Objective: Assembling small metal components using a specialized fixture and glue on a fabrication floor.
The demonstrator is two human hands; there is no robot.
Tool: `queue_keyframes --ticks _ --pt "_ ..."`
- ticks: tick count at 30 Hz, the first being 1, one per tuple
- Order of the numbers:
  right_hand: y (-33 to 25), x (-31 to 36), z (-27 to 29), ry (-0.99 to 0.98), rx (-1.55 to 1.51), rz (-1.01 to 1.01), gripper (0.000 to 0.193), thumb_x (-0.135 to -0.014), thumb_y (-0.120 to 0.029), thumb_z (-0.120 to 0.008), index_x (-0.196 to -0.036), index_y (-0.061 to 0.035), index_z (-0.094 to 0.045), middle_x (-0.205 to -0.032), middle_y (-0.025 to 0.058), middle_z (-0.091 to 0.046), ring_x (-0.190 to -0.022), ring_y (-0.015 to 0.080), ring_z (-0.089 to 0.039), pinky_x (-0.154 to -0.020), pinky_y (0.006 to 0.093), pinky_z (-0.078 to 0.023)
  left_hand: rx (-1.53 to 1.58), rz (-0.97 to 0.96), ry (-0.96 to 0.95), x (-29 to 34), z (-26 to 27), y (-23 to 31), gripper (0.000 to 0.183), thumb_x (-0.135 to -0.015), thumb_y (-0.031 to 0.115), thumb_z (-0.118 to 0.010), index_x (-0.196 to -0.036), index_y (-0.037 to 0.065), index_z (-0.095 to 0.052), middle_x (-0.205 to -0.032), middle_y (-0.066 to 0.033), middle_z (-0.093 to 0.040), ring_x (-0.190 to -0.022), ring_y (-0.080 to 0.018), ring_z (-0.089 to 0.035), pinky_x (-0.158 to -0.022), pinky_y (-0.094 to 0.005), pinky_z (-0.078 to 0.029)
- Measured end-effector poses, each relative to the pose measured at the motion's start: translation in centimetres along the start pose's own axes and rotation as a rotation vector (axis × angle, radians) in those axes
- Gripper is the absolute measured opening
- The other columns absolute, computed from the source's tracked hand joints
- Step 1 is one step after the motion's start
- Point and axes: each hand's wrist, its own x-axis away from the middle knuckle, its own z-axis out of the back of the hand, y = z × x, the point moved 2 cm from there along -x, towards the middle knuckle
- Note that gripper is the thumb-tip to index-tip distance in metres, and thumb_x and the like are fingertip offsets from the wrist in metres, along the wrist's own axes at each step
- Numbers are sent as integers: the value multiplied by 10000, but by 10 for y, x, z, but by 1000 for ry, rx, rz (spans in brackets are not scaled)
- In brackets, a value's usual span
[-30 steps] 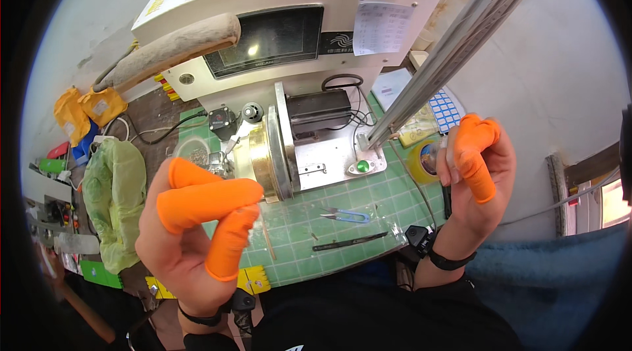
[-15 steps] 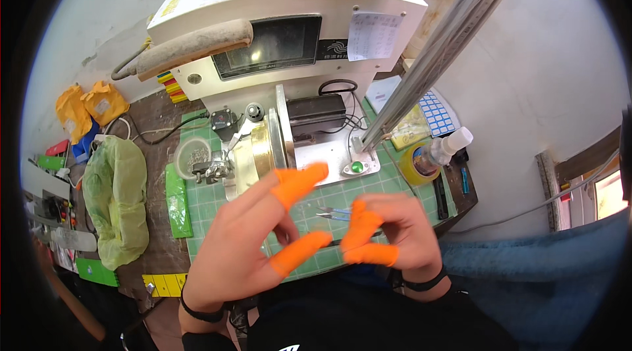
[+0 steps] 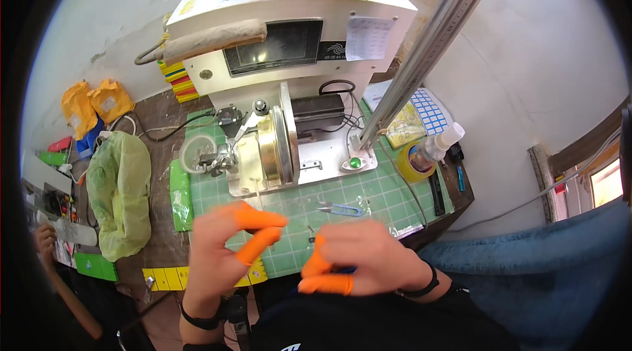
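Note:
My left hand is raised over the front edge of a green cutting mat. Orange finger cots cover its thumb and index finger, whose tips come together; anything between them is too fine to see. Right of it and a little lower is my right hand, also in orange cots. Its thumb and index finger are pinched, and their grip is too small to read. Blue-handled thread snips lie on the mat beyond the right hand. Farther back stands a winding machine with a brass-coloured drum and a small metal clamp at its left.
A clear round dish and a green packet sit left of the machine. At right are a bottle in a yellow holder and a slanted metal rail. A yellow-green bag lies far left, near another person's hand.
My left thumb and index finger have closed from a wide gap. The right hand has shifted down and left, uncovering the snips. The whole view has tilted slightly.

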Motion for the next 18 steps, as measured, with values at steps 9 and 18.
queue_keyframes --ticks 9,18 --pt "-23 -50 -19 139 605 161 307 -834 -197 -788 -1093 -67 -687 -991 90 -684 -707 250 -667 -611 313 -531 -616 -149 -42 10 15 15 198 -806 90 -806 -987 51 -736 -793 -86 -647 -605 -248 -613 -546 -334 -484" --pt "32 -57 66 259 864 -284 178 -799 -115 -811 -838 10 -691 -679 117 -629 -505 226 -485 -495 331 -372 -984 -49 385 41 123 54 334 -864 71 -680 -1187 -9 -709 -1111 -64 -635 -720 -84 -462 -707 -228 -378"
